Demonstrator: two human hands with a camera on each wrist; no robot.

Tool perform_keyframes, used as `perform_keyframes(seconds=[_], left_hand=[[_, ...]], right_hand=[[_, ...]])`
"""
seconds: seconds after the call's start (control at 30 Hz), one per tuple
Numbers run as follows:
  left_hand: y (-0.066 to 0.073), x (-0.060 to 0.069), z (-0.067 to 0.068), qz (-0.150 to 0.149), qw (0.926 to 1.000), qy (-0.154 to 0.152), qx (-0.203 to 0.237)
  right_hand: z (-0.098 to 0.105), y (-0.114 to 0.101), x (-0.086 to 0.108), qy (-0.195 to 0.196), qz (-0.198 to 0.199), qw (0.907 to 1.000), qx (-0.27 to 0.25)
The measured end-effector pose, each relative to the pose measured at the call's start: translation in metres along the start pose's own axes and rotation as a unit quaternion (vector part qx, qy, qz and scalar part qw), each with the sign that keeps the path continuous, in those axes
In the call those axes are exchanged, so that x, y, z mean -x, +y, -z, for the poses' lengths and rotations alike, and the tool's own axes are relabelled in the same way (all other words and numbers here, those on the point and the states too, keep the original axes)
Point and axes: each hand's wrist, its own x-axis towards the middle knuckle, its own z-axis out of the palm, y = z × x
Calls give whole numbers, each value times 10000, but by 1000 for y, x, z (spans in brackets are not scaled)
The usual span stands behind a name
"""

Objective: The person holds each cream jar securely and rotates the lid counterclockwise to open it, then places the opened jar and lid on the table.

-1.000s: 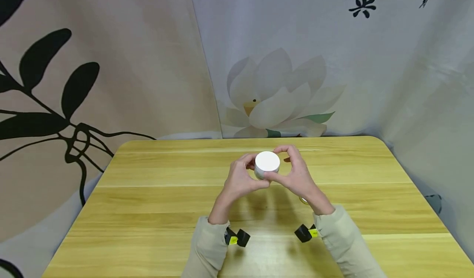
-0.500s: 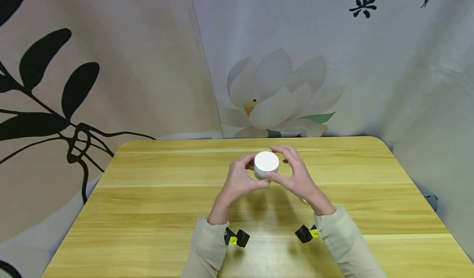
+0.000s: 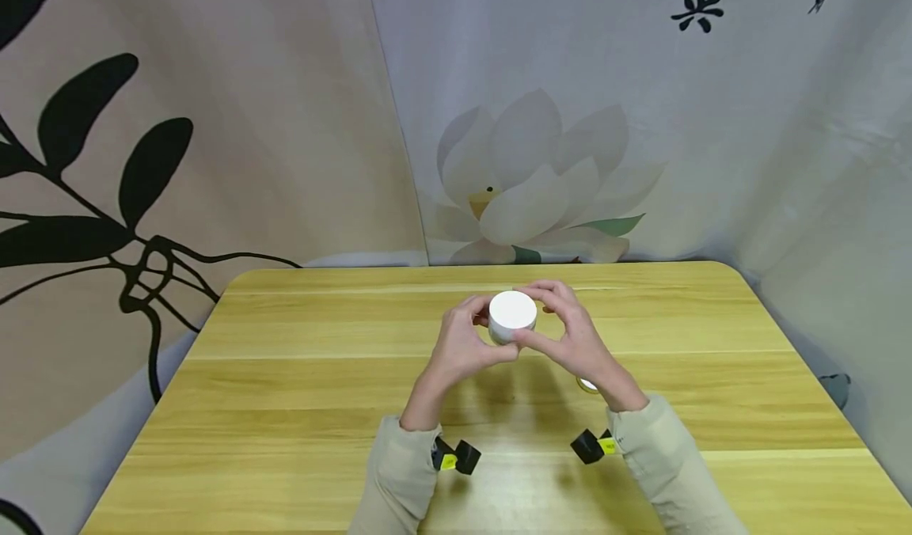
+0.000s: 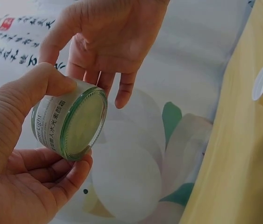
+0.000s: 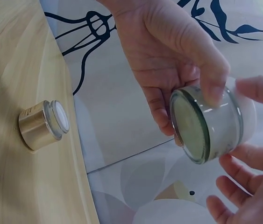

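Observation:
Above the table, my left hand (image 3: 459, 345) grips a clear-glass cream jar (image 4: 54, 123) with dark printing on its side, thumb on one side and fingers on the other. Its round white lid (image 3: 513, 310) faces up toward the head camera. My right hand (image 3: 573, 337) has its thumb and fingers around the lid from the right; in the right wrist view their tips meet the lid's rim (image 5: 247, 116). The jar's thick glass base (image 5: 189, 126) points away from the right hand. In the left wrist view, the jar and left hand hide most of the lid.
A small gold jar (image 5: 40, 126) with a white top stands on the wooden table (image 3: 299, 408); in the head view the right wrist partly covers it. Printed curtains (image 3: 285, 123) hang behind the table. A black wrist camera (image 3: 456, 456) sits by each sleeve.
My right hand's fingers have come in closer around the lid from a wider spread. The jar shifted very slightly left, and the left hand has stayed nearly still.

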Motion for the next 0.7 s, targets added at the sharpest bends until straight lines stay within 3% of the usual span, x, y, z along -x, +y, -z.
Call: perform_keyframes(seconds=[0.13,0.4,0.7], left_hand=[[0,0,0,-31,10000,-30,-17],[1,-1,-2,70,9999,-111,-96],[-1,0,-2,-13,10000,-66,-48]], right_hand=[[0,1,1,-74,88,9999,57],[-2,-3,-2,291,-266,9992,58],[2,1,2,-49,224,9997,-47]])
